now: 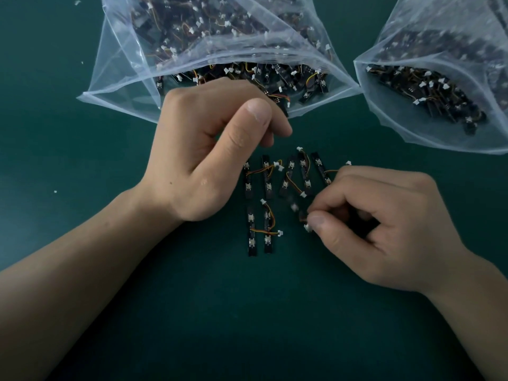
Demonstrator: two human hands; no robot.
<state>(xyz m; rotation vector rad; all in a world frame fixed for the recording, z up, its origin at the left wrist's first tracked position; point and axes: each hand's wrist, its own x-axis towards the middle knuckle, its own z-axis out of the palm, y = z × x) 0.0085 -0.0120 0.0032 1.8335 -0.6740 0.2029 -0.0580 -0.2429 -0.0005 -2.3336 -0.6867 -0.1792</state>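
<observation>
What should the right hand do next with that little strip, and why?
Probably set the blurred circuit strip pinched by the right hand down beside the two strips of the lower row, parallel to them: the upper row already holds five, and the mat right of the lower pair is bare.

The table [55, 133] is seen in plain dark green. Below the large clear bag [123, 78], black strips [266, 177] are laid, fitted with white plugs [279, 232] and yellow, orange and red wires [261, 231]. The same colours are shown inside it.
</observation>
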